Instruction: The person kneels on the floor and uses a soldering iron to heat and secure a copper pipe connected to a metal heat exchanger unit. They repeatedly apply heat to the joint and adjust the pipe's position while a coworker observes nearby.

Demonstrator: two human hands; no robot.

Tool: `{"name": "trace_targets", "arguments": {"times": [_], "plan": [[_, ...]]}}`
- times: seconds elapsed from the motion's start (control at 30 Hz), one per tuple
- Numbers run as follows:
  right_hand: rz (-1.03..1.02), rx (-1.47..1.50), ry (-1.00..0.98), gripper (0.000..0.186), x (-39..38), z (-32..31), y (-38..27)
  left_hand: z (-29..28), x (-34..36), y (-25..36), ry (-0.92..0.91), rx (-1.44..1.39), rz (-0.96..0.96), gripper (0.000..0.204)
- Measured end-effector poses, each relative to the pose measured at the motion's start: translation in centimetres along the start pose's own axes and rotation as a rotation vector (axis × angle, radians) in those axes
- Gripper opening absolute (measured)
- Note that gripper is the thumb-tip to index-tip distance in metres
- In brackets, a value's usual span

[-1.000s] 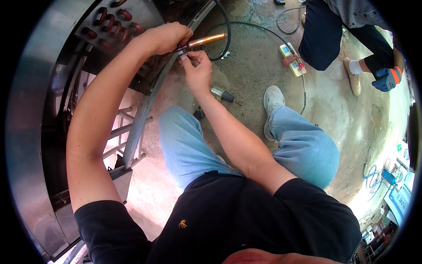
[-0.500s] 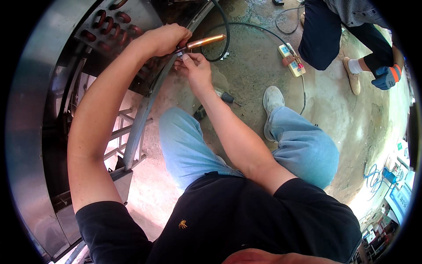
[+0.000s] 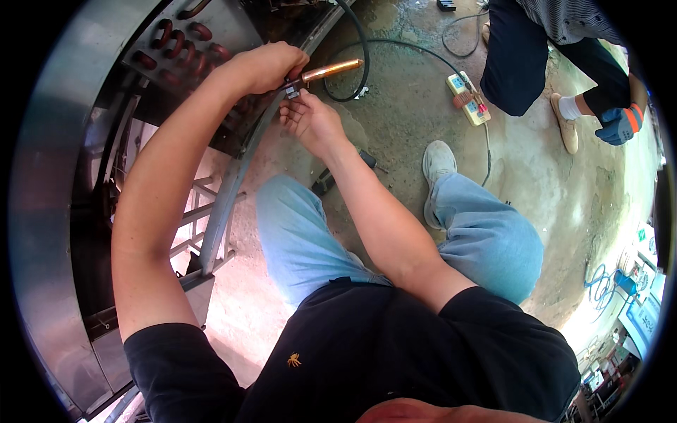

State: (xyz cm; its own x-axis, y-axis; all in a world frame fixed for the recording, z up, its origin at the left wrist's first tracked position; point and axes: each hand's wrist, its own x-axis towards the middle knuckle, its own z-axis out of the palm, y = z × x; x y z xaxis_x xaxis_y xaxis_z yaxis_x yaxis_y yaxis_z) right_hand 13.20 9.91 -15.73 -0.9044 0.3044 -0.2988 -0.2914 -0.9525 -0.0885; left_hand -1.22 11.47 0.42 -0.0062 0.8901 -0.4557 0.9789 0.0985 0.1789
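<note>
A shiny copper tube [image 3: 331,70], thick in the middle and narrowed at its far right end, sticks out beside the metal frame. My left hand [image 3: 271,67] is closed around its near end, and the knuckles hide most of that grip. Just below, against the frame's edge, sits a small grey metal clamp-like piece [image 3: 292,92]. My right hand [image 3: 314,123] is right under this piece, palm partly turned up and fingers loosely apart. Its thumb side is close to the piece; whether they touch I cannot tell.
Left stands a metal cabinet [image 3: 42,176] with bent copper pipes [image 3: 173,46] and a grey frame rail [image 3: 229,190]. A cordless drill [image 3: 324,183] lies on the floor below my right forearm. A power strip [image 3: 467,99] with cables is further right, near a seated person's gloved hand [image 3: 620,125].
My right hand has dropped slightly and its pinch has loosened, so the grey piece shows more. The copper tube and my left hand have shifted slightly downward in view.
</note>
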Motion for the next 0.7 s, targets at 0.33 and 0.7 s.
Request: {"name": "trace_targets", "arguments": {"times": [0.33, 0.7], "plan": [[-0.594, -0.842, 0.209, 0.020, -0.5, 1.2, 1.4, 0.1, 0.1, -0.2, -0.027, -0.008, -0.031, 0.013], [-0.172, -0.104, 0.114, 0.022, -0.1, 1.0, 0.4, 0.9, -0.2, -0.6, 0.057, -0.029, -0.018, 0.013]]}}
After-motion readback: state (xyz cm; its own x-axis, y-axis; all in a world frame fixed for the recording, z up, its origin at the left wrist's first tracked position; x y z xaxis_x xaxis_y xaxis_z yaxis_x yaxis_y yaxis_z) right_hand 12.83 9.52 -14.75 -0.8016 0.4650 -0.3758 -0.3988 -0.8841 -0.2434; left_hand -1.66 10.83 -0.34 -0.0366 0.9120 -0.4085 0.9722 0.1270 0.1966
